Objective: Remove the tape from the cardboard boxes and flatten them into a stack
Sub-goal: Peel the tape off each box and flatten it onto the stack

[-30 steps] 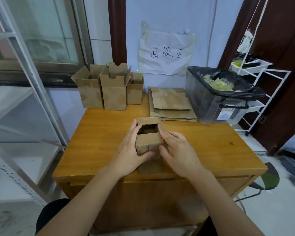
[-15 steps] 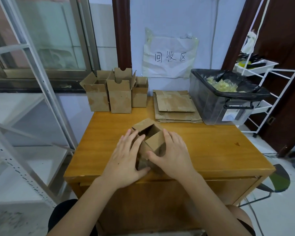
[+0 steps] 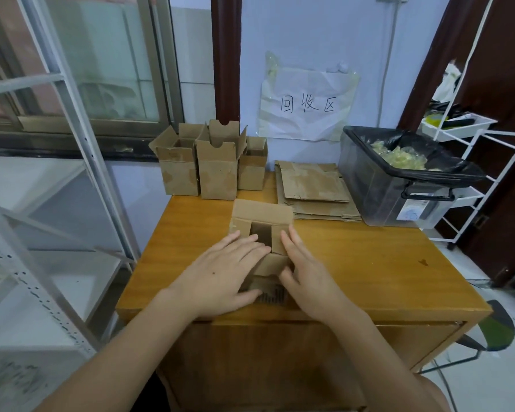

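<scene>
Both hands, left hand [image 3: 220,278] and right hand [image 3: 306,275], are pressing flat-fingered on the box [image 3: 262,233] lying between them at the counter [image 3: 369,263] front (long axis running away from the person), flaps open.

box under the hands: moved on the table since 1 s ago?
Yes. The box now lies pressed down toward the table, no longer upright, its open end facing the flattened stack, under the left hand and right hand.
</scene>
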Motion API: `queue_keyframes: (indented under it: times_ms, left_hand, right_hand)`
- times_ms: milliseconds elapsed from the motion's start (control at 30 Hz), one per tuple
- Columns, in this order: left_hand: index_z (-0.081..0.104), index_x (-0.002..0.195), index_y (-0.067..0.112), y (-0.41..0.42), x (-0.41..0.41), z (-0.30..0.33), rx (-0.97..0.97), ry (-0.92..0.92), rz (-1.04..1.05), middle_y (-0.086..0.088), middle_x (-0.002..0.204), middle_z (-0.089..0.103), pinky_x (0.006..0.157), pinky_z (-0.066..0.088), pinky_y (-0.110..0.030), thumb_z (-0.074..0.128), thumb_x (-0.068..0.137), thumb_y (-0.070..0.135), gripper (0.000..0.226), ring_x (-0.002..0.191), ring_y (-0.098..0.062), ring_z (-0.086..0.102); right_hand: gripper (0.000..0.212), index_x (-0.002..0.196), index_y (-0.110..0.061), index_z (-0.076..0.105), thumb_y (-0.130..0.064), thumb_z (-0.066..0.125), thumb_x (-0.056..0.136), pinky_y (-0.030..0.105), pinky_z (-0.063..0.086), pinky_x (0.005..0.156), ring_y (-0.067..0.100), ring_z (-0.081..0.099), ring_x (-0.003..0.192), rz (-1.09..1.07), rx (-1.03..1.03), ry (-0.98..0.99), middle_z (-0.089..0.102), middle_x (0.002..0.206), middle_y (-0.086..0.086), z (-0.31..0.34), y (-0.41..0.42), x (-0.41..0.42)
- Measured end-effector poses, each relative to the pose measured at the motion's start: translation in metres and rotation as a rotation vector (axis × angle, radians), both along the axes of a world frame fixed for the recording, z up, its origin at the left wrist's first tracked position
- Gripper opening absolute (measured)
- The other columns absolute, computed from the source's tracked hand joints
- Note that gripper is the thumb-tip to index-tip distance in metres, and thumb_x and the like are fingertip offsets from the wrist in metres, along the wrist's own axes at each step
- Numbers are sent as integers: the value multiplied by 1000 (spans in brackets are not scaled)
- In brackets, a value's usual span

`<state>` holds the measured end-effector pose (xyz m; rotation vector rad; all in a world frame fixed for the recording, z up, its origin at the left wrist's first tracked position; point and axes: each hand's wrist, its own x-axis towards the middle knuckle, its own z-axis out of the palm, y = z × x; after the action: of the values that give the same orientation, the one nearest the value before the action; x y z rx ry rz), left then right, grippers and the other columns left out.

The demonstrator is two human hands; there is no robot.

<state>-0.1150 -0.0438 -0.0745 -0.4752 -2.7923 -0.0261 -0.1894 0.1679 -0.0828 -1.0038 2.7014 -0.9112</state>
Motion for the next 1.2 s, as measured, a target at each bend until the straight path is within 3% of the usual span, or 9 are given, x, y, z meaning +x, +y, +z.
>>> queue_keyframes:
  times_ms: [100, 200, 333, 467, 667, 900, 1000, 1100, 1200]
  left_hand:
    - [33, 158, 28, -11, -9, 8, -116, 21, -58, 6, 160, 45, 126, -3, -34, 56, 96, 59, 73, 154, -12, 27]
    - [39, 157, 26, -21, -12, 16, -214, 29, -94, 4, 157, 49, 129, 4, -40, 55, 98, 56, 68, 153, -15, 31]
    - [56, 147, 27, -37, -6, 25, -270, 67, -47, 1, 162, 42, 127, 3, -42, 50, 99, 56, 56, 157, -17, 22]
    - [56, 147, 30, -59, 5, 19, -166, 81, 91, 0, 168, 32, 128, 3, -40, 45, 101, 62, 58, 159, -16, 14]
    - [9, 166, 34, -58, 7, 2, 128, -149, 312, 9, 172, -3, 121, -12, -26, 26, 97, 80, 84, 153, -3, -16]
    - [6, 167, 27, -30, -39, 23, 580, -452, 583, -3, 173, 16, 125, 20, -52, 7, 76, 96, 114, 159, -27, 17]
    - [8, 167, 18, -23, -50, 14, 529, -390, 570, -5, 174, 6, 129, 11, -50, 11, 75, 97, 122, 161, -23, 1]
    - [2, 167, 18, -23, -50, 1, 537, -237, 507, -1, 174, -8, 130, -1, -47, 21, 82, 90, 113, 159, -18, -12]
    - [-3, 166, 25, -24, -41, -11, 634, -107, 358, 8, 173, -8, 131, 6, -45, 30, 88, 84, 104, 158, -7, -9]
  right_hand:
    - [72, 163, -34, -2, -34, 43, 107, 12, 38, 97, -8, 37, 124, -6, -8, -8, -20, 165, -25, -1, 0, -1]
    - [73, 163, -34, -3, -34, 43, 107, 7, 28, 99, -12, 19, 131, 8, -21, 0, -19, 165, -25, -4, -2, -2]
    - [74, 162, -34, -5, -33, 45, 107, 7, 30, 101, -11, 16, 134, 8, -32, 3, -20, 165, -25, -4, -3, 0]
    - [74, 162, -35, -3, -32, 46, 107, 19, 23, 115, -8, 12, 139, 8, -52, -18, -17, 165, -26, -3, -4, 0]
    - [72, 163, -36, 2, -31, 47, 106, 25, 21, 119, -8, 10, 141, 17, -54, -25, -11, 166, -27, -3, -3, -2]
    - [70, 163, -36, 4, -33, 46, 107, 26, 17, 121, -7, 8, 144, 23, -51, -20, -8, 166, -28, -3, 0, -4]
    - [71, 163, -36, 4, -32, 47, 107, 26, 17, 122, -7, 7, 145, 18, -57, -36, -8, 166, -28, -4, 1, -3]
    - [69, 163, -36, 5, -31, 46, 107, 25, 19, 122, -7, 9, 144, 26, -66, -33, -8, 166, -28, -4, -1, -4]
    - [68, 163, -36, 7, -29, 46, 107, 25, 20, 122, -7, 12, 145, 37, -78, -42, -6, 166, -28, -5, -1, -8]
